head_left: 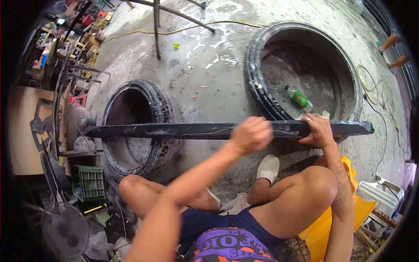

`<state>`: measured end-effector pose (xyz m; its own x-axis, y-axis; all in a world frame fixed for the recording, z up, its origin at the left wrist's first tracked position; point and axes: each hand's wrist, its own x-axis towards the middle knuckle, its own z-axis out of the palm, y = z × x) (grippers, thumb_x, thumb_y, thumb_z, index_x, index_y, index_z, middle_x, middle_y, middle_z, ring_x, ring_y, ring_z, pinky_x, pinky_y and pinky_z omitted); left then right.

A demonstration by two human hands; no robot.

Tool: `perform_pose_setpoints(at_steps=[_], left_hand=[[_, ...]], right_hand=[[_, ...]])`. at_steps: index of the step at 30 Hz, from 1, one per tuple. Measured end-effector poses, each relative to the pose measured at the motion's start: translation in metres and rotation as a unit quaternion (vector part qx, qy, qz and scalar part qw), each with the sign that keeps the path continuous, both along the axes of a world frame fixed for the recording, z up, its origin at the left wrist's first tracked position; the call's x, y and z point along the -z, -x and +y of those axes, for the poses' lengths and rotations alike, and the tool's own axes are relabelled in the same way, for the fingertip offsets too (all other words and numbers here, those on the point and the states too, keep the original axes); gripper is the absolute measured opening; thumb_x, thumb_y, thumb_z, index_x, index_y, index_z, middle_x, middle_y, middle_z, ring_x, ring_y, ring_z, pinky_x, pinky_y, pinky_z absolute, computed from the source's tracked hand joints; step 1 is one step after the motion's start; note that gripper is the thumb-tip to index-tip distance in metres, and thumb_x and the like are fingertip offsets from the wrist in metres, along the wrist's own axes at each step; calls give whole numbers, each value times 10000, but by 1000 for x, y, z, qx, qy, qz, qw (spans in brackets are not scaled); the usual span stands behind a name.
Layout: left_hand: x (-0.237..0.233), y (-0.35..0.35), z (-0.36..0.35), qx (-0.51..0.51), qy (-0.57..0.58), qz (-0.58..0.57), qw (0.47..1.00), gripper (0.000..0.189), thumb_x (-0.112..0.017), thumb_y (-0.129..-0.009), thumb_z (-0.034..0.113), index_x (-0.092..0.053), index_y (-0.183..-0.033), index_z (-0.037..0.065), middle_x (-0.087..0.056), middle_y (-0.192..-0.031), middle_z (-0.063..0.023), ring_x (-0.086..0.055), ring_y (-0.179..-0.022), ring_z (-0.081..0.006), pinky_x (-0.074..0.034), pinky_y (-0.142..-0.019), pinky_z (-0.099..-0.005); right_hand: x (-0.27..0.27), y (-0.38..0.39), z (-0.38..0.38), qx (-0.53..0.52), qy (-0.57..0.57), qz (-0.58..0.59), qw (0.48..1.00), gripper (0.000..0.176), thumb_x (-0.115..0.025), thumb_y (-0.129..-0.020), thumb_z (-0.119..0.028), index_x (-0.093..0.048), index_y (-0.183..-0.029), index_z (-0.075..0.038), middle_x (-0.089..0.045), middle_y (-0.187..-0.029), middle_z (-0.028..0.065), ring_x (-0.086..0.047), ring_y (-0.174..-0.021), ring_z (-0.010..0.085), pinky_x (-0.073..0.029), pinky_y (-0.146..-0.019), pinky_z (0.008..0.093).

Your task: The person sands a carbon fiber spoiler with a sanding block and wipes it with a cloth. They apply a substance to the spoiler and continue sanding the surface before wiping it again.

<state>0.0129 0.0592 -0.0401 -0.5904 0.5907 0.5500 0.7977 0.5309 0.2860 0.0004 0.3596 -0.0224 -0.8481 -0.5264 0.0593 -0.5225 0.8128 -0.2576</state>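
A long, narrow black panel (192,130) with pale scuffs lies across two tires in front of my knees. My left hand (252,135) is closed in a fist over the panel's middle, slightly blurred; whatever its fingers hold is hidden. Farther right, my right hand (318,131) grips the panel, fingers over the far edge and thumb on the near side. A small pale scrap (325,115) shows just beyond those fingers. The left tire (163,109) and the larger right tire (255,83) support the panel near its ends.
A green-labelled bottle (300,99) lies inside the right tire. A green crate (88,182) and a fan (65,231) stand at left, below cluttered shelves. Metal legs (156,30) and a yellow hose (183,29) are ahead. A white plastic chair (382,196) and another person's feet (386,54) are at right.
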Motion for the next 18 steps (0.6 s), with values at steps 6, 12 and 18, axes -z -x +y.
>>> perform_pose_setpoints(at_steps=[6,12,18], left_hand=[[16,-9,-52,-181,-23,-27,983,158,-648,-728,141,-538,-617,113,-522,-662,-91,-554,-677,-283,-437,-612,-417],[18,-6,-151,-444,-34,-23,895,257,-592,-778,121,-466,-557,83,-464,-595,-122,-503,-574,-306,-386,-524,-454],[13,-9,-6,-252,-92,-39,962,169,-609,-713,213,-505,-610,128,-494,-657,-105,-543,-680,-301,-434,-627,-410]], right_hand=[[-1,-1,-4,-1,4,-6,1000,656,-890,-487,-305,-629,-1049,-90,-633,-1039,77,-630,-954,311,-512,-804,418],[-1,-1,-8,19,3,-3,1000,616,-872,-466,-285,-642,-999,-78,-632,-1011,98,-631,-913,320,-509,-765,424],[4,-2,-5,4,9,19,1000,643,-864,-448,-272,-623,-1012,-81,-616,-985,100,-626,-889,337,-500,-738,426]])
